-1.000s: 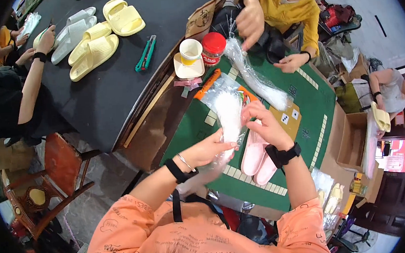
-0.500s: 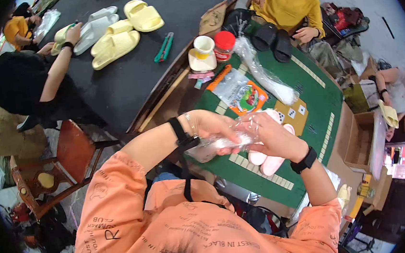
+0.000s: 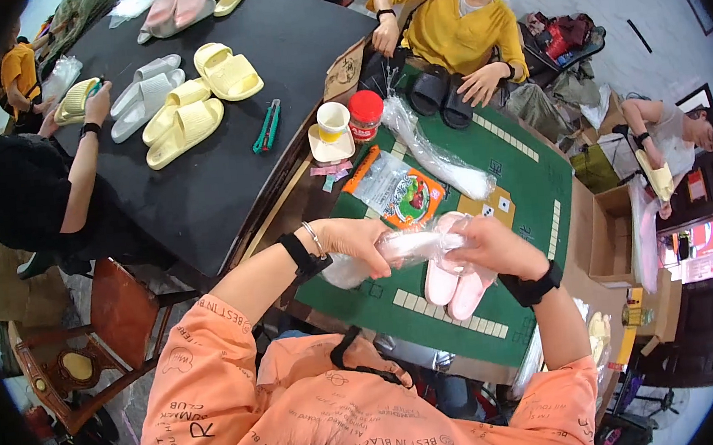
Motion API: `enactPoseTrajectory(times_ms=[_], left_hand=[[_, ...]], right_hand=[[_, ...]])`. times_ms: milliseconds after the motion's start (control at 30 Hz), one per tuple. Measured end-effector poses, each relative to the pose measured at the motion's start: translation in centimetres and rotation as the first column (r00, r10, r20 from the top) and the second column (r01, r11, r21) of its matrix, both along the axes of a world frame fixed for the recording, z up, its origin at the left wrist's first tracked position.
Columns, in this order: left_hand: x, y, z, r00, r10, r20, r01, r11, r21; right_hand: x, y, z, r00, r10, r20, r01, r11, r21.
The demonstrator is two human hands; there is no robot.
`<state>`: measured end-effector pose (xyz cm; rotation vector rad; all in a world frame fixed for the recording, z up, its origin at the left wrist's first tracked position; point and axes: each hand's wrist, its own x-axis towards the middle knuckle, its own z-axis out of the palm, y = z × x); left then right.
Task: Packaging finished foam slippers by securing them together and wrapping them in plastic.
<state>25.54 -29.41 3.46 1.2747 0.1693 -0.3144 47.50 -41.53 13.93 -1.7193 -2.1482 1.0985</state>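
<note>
Both hands up over the green bench (image 3: 531,182), bagging in progress. Left hand (image 3: 356,241) closed around one end of a clear plastic bag (image 3: 401,248) with a pale slipper inside; right hand (image 3: 494,247) grips the other end, fingers pinched on the plastic. Bag held off the bench, just above a pink slipper pair (image 3: 455,286) lying unbagged below. Judgement: this slipper looks mostly in, bag mouth not yet closed; pink pair left to do. One long filled bag (image 3: 440,160) lies further back.

head cam | looks steeply down from above | close over green table (image 3: 522,174) | fisheye, rim bent
</note>
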Motion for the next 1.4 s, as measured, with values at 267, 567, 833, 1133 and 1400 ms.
enactPoseTrajectory(times_ms=[267, 567, 833, 1133, 1400], left_hand=[[-1.4, 2.2, -0.8, 0.999, -0.026, 0.033, 0.029, 0.995, -0.094], [-0.7, 1.4, -3.6, 0.975, -0.195, 0.107, 0.215, 0.949, -0.231], [-2.9, 1.0, -8.1, 0.987, -0.16, 0.021, 0.156, 0.98, 0.12], [-4.7, 6.0, -14.0, 0.93, -0.171, -0.326, 0.367, 0.474, 0.8], [-2.8, 1.1, -11.8, 0.951, 0.307, 0.037, 0.009, -0.147, 0.989]], right_hand=[[1.5, -3.4, 2.8, 0.763, -0.54, -0.354, 0.43, 0.834, -0.345], [4.7, -8.3, 5.7, 0.571, -0.647, -0.506, 0.653, 0.731, -0.197], [6.9, -13.4, 5.9, 0.308, -0.693, -0.651, 0.825, 0.536, -0.18], [9.4, -19.6, 2.8, -0.185, -0.53, -0.827, 0.926, 0.188, -0.328], [8.1, -18.3, -12.2, -0.477, -0.234, -0.847, 0.873, -0.02, -0.487]])
